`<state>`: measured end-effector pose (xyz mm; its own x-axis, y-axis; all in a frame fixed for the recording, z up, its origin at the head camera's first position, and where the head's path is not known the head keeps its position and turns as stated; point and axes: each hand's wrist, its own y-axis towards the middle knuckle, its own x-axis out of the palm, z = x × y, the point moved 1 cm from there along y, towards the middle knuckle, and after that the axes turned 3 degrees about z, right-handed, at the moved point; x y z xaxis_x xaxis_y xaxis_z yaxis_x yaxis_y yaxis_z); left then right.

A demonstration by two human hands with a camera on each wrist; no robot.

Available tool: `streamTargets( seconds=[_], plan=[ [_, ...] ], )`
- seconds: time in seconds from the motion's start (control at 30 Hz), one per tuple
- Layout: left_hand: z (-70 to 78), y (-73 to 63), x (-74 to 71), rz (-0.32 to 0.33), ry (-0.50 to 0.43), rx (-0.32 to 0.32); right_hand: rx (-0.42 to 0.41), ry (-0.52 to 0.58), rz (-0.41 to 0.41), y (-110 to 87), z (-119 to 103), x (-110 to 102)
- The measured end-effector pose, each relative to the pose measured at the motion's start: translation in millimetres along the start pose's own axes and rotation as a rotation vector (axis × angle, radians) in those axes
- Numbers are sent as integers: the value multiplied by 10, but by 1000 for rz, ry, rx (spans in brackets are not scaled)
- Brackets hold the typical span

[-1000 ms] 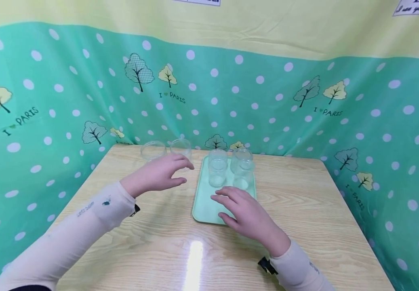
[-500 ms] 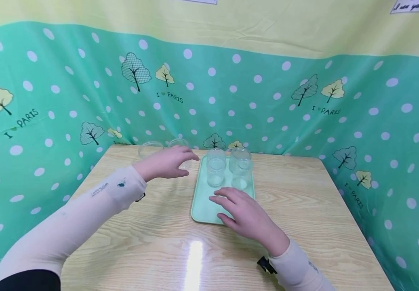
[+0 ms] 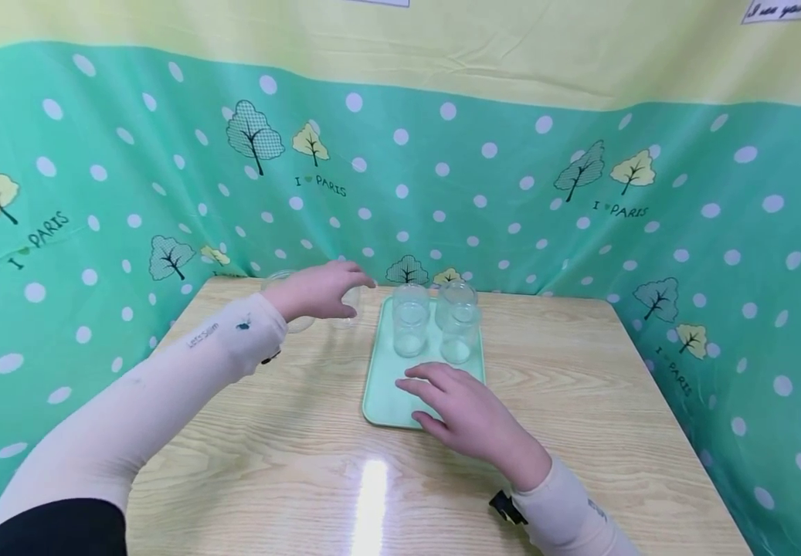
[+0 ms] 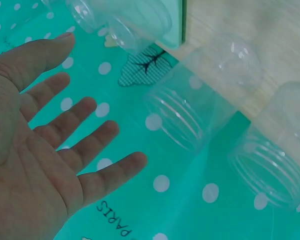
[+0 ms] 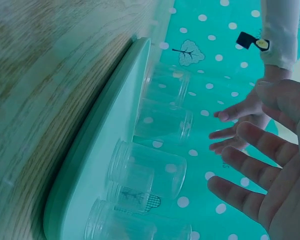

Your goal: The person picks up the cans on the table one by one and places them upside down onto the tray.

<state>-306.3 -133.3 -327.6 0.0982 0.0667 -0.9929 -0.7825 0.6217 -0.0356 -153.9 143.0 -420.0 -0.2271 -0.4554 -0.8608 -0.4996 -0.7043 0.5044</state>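
Two clear plastic jars stand mouth up on the table at the back left; the left wrist view shows the nearer jar (image 4: 187, 102) and the farther jar (image 4: 277, 145). Above and in front of them, my left hand (image 3: 320, 291) hovers with its fingers loosely spread, holding nothing and apart from the jars. It partly hides both in the head view. Several more clear jars (image 3: 410, 332) stand mouth down on the back half of a light green tray (image 3: 389, 398). Over the tray's front right part is my right hand (image 3: 476, 421), fingers relaxed and spread, holding nothing.
A wooden table (image 3: 560, 394) carries everything, with bare wood right of the tray and in front of it. A green dotted curtain (image 3: 483, 208) hangs close behind the table and along both sides. Bright glare lies on the wood near the front.
My left hand has moved up and away from me, further over the two jars at the back left. The right hand has barely moved; the jars and tray stay put.
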Motion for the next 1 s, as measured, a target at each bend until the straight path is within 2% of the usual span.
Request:
streamTargets(
  seconds=[0.2,0.33,0.57,0.8,1.0],
  plan=[
    [-77,111,-54,-37,17,-25,0,4,-2,-15,1,0],
    [-133,177,-47,-70,24,-63,2,5,-7,-13,-7,-11],
    [-240,259,6,-111,-1,-125,7,10,-13,-12,-15,-15],
    [-329,327,72,-131,-20,-149,5,3,-10,-24,-12,-11],
    [-442,370,109,-134,-54,-225,-18,2,9,-13,-15,-19]
  ],
)
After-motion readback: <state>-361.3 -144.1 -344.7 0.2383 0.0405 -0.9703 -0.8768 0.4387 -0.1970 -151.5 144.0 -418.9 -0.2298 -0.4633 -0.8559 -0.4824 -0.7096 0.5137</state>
